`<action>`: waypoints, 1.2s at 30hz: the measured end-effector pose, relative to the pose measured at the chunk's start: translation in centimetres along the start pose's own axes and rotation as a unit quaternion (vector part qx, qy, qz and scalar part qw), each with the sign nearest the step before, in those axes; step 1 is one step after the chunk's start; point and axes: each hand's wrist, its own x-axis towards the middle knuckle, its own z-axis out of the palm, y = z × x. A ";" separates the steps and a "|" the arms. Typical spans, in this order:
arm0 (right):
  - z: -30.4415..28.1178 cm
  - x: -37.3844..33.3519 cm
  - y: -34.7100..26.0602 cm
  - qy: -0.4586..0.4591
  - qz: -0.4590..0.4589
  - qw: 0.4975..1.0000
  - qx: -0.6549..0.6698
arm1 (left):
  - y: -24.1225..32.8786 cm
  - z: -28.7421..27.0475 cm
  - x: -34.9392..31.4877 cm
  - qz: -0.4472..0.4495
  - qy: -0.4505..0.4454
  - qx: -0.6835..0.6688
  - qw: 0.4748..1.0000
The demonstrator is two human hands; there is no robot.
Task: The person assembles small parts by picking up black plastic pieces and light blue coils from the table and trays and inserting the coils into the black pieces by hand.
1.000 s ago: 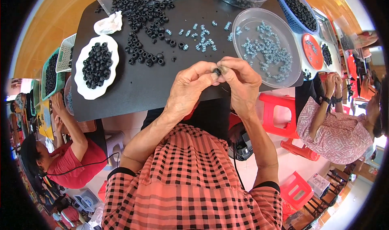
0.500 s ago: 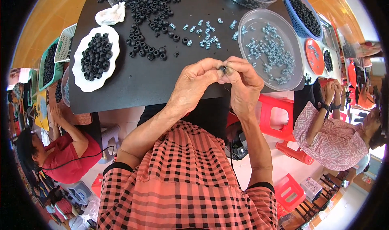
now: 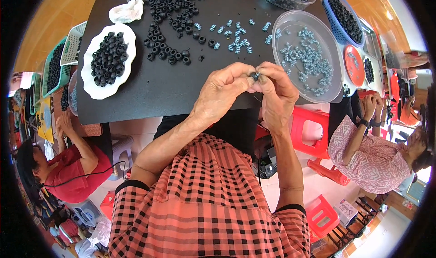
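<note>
Just past the near table edge, my left hand (image 3: 221, 87) and my right hand (image 3: 279, 91) meet fingertip to fingertip. Between the left thumb and forefinger is a small black ring-like part (image 3: 255, 76), mostly covered by fingers. My right thumb and fingers pinch at its other side, where a bit of bluish coil seems to show. Loose black parts (image 3: 175, 12) of the same look are heaped at the back. Small blue-grey coils (image 3: 238, 44) lie scattered ahead of my hands; more fill the shallow clear round tray (image 3: 338, 83) to the right.
A white scalloped plate (image 3: 93, 92) of black parts stands at the left, a crumpled white cloth (image 3: 126, 12) behind it. A clear bowl (image 3: 290, 4) and a blue basket (image 3: 333, 24) hold more black parts. Co-workers sit on both sides; a red stool (image 3: 297, 133) is at the right.
My hands have moved very slightly to the right, and the fingers have shifted around the black part. A bluish bit now shows beside it. The view has shifted a little.
</note>
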 end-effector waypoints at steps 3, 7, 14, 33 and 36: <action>0.2 0.0 0.1 -0.013 -0.025 1.000 -0.006 | 0.5 -0.2 -0.3 0.008 0.016 0.089 0.996; 0.6 0.1 0.4 -0.021 -0.059 0.996 -0.062 | 0.5 -0.5 -0.4 0.025 0.023 0.109 0.993; 1.1 1.6 -0.5 -0.074 0.047 0.992 -0.093 | 2.1 -1.2 -0.9 0.060 0.068 0.257 0.962; 2.5 1.2 0.1 -0.035 0.050 0.996 -0.059 | 3.9 -3.7 0.7 0.267 0.070 0.637 0.719; 2.5 1.3 0.2 -0.035 0.048 0.996 -0.058 | 4.4 -3.7 1.2 0.262 0.045 0.667 0.696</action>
